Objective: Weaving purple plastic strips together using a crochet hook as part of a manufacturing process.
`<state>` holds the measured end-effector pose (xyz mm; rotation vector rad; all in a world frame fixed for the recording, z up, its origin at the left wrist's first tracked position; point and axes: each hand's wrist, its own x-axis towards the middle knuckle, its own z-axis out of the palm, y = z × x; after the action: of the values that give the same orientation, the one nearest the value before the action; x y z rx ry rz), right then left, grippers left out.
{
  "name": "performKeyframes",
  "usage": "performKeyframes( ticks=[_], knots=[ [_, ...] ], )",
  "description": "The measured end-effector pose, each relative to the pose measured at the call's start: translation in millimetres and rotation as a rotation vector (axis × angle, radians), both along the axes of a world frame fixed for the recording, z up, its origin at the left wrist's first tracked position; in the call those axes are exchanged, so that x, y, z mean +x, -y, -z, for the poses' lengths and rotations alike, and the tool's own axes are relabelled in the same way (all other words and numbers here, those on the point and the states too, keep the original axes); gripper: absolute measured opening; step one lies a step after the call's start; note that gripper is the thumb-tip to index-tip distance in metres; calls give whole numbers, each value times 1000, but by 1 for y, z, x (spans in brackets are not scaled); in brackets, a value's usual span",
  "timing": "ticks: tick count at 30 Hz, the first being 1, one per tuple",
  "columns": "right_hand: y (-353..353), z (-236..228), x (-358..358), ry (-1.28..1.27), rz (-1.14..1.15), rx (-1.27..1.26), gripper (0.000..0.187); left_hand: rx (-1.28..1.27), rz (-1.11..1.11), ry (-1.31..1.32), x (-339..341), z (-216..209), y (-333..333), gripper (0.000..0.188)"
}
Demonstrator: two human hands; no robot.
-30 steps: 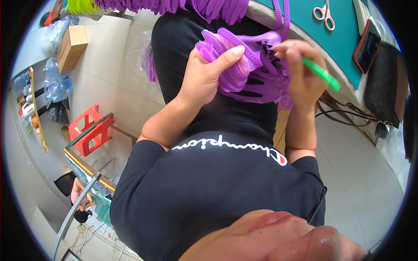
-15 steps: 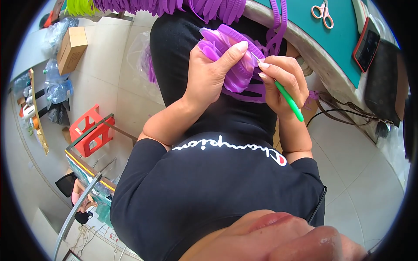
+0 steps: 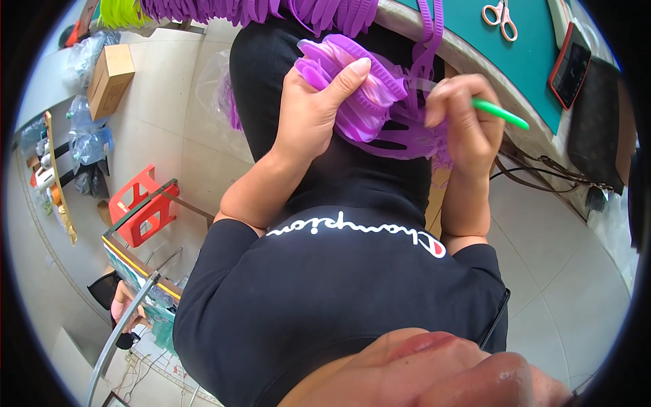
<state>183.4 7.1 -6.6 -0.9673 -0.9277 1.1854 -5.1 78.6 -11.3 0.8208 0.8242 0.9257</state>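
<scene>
My left hand (image 3: 308, 115) is closed round a bundle of soft, ridged purple straps (image 3: 369, 98) above my lap, thumb pressed on top. Fanned strap ends stick out between the fingers and toward the right. To the right of the bundle, my right hand (image 3: 468, 112) is closed on a slim green-handled tool (image 3: 502, 113). The handle points right and slightly down. Its thin tip, blurred by motion, points left toward the bundle and looks apart from it. More purple straps lie on my lap below the bundle.
Purple straps (image 3: 203, 8) and lime-green ones (image 3: 122, 12) hang along the table edge ahead. On the green mat (image 3: 508, 61) lie scissors (image 3: 500, 20) and a red-cased phone (image 3: 569, 66), with a dark bag (image 3: 597, 122) beside them. A red stool (image 3: 142, 207) and a carton (image 3: 110, 81) stand left.
My right hand has pulled away to the right with the tool, whose handle has swung from steep to nearly level. The left hand and its bundle have shifted slightly left.
</scene>
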Motion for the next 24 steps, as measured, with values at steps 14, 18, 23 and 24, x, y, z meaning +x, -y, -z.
performKeyframes(
  ticks=[14,18,23,24],
  knots=[
    [12,-12,63,-847,-426,777,28,-17,77,-155,-21,14,2,19],
    [-2,-28,79,-918,-413,662,21,-328,177,133,-33,9,6,26],
    [-60,7,35,631,465,257,9,-353,197,208,-29,2,4,49],
    [-62,-7,14,663,486,256,7,-351,196,207,-26,-1,2,49]
  ],
)
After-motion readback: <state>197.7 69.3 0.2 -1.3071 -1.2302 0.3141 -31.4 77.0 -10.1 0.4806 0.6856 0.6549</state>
